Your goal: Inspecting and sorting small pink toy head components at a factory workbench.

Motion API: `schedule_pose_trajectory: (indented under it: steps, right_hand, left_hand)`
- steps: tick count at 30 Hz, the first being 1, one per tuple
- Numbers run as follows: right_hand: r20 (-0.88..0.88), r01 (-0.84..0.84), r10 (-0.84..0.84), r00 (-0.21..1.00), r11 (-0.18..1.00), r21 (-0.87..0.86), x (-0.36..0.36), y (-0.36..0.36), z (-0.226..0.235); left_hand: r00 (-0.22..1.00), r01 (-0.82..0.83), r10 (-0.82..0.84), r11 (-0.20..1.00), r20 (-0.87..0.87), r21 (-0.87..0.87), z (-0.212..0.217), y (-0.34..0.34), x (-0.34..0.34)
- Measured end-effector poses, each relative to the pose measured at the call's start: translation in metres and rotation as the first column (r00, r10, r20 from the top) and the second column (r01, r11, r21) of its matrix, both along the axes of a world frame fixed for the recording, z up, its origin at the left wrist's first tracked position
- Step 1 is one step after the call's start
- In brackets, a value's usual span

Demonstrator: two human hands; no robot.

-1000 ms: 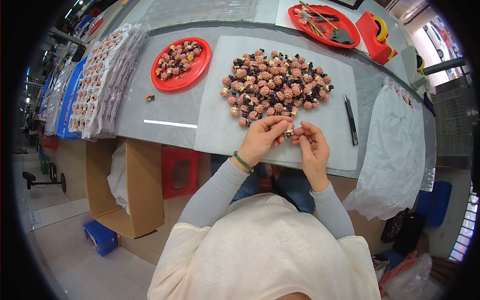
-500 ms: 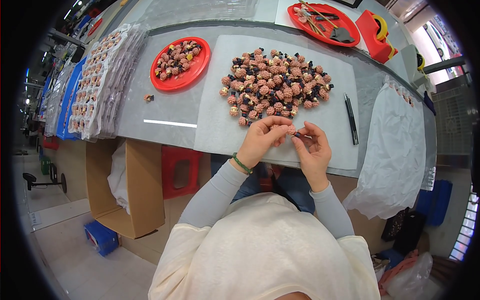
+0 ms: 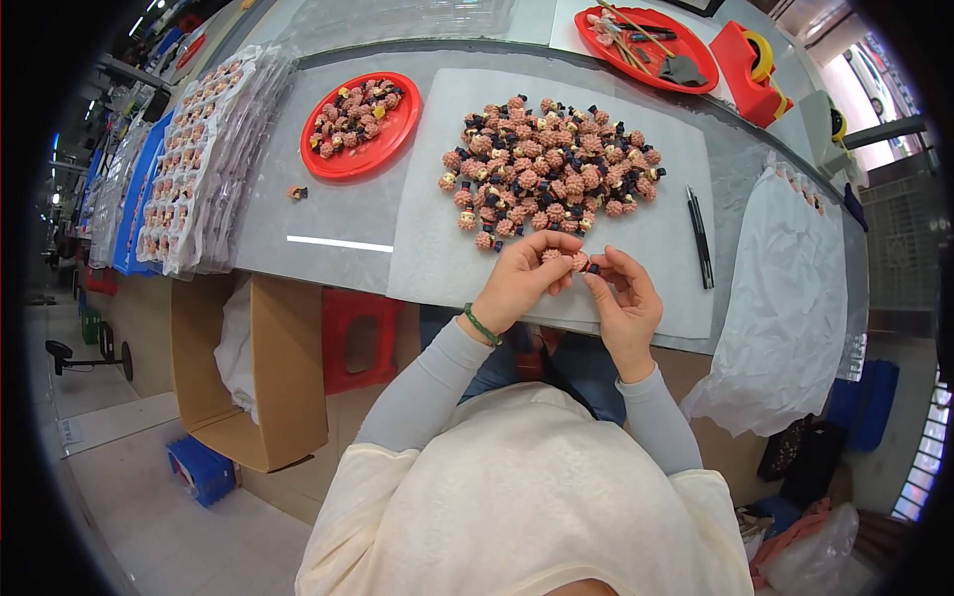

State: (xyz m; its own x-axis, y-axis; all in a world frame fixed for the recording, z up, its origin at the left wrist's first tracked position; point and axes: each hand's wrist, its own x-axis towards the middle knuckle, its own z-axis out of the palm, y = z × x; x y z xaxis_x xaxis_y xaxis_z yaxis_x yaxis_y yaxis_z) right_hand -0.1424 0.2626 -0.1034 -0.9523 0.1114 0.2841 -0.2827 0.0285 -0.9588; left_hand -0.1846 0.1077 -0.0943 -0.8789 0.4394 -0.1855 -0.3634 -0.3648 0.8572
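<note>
Pretty clearly a small assembly or packing workshop, not anyone's home. The long grey tabletop (image 3: 328,214) has a big heap of little pink bead-like pieces (image 3: 547,169) dumped on a white mat (image 3: 656,248), plus a red tray (image 3: 360,127) with more of them sorted out. Off to the left are stacks of clear blister packs (image 3: 194,164) already filled, and there's a red tape dispenser (image 3: 747,72), cardboard boxes (image 3: 263,377) and storage bins under the bench.
</note>
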Motion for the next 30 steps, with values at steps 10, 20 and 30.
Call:
schedule_pose_trajectory:
  steps: [10,20,30]
  right_hand:
    - [-0.012,-0.075,0.074,0.997,0.996,-0.046,-0.003,0.005,0.006]
    - [0.122,-0.033,0.014,0.992,0.987,0.156,-0.009,0.008,0.013]
    - [-0.118,0.006,0.132,0.984,0.640,0.769,-0.002,0.001,0.048]
  left_hand:
    - [0.999,0.028,-0.024,0.993,-0.041,0.113,0.005,0.000,0.003]
    - [0.995,0.092,-0.089,0.993,-0.047,0.074,-0.001,0.007,-0.001]
    - [0.977,0.021,-0.027,0.999,-0.211,-0.034,0.000,0.010,0.004]
